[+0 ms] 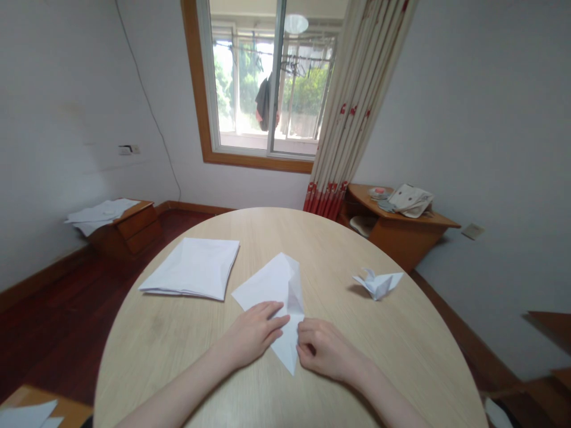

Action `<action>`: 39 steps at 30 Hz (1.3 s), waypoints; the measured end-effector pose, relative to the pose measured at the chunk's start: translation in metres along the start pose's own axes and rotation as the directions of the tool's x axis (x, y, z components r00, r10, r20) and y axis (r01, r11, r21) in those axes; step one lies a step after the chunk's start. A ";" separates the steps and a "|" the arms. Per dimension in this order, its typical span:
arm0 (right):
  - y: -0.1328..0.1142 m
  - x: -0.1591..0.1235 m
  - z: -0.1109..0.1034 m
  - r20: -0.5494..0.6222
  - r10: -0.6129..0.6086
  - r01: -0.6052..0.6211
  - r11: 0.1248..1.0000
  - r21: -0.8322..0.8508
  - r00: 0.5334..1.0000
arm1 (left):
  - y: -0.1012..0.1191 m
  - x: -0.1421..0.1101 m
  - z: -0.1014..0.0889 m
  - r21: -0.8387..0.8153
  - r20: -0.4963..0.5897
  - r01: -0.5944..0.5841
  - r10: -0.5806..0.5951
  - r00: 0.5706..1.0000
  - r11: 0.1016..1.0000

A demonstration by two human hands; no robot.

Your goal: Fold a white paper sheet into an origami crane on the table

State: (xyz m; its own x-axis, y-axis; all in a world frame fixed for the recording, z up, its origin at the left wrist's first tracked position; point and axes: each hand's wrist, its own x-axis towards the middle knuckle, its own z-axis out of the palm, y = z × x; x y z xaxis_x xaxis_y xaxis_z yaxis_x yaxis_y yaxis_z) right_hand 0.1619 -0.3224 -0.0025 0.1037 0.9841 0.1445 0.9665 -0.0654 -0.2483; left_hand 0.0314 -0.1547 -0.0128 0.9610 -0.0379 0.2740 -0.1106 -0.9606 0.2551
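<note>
A partly folded white paper sheet point(272, 285) lies on the round wooden table point(178, 351) in front of me. My left hand point(254, 333) rests flat on the sheet's near left part, fingers stretched out and pressing it down. My right hand point(325, 351) sits at the sheet's near right edge with fingers curled, pinching or pressing the fold. A stack of white paper sheets point(191, 275) lies to the left. A finished folded paper crane point(378, 283) stands to the right.
Beyond the table are a window point(263, 83) with a curtain point(357, 107), a low wooden cabinet point(125, 226) with papers at left, and a corner shelf point(401, 223) with a bag at right. Dark wooden floor surrounds the table.
</note>
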 end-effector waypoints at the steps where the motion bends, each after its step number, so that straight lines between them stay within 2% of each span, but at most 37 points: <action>1: -0.001 0.000 0.000 0.006 -0.004 0.004 1.000 0.003 1.000 | 0.000 0.000 -0.001 0.001 0.004 0.002 -0.002 1.000 1.000; 19: -0.011 -0.003 0.002 0.066 -0.065 0.059 0.994 0.089 0.996 | 0.001 0.000 -0.002 -0.007 0.027 0.012 -0.012 1.000 1.000; 29: -0.015 -0.003 0.002 0.099 -0.067 0.047 0.982 0.185 0.993 | 0.004 0.002 -0.008 -0.005 0.068 0.031 -0.031 0.997 0.999; 39: -0.016 -0.003 0.003 0.118 -0.054 0.028 0.977 0.213 0.992 | 0.001 0.001 -0.004 -0.023 0.052 0.017 -0.016 0.999 1.000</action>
State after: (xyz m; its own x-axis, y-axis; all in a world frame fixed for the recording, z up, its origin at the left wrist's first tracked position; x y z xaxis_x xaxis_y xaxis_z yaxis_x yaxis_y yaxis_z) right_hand 0.1458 -0.3237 -0.0018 0.0231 0.9988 0.0433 0.8969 -0.0015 -0.4423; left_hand 0.0310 -0.1550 -0.0084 0.9745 -0.0371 0.2212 -0.1002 -0.9544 0.2813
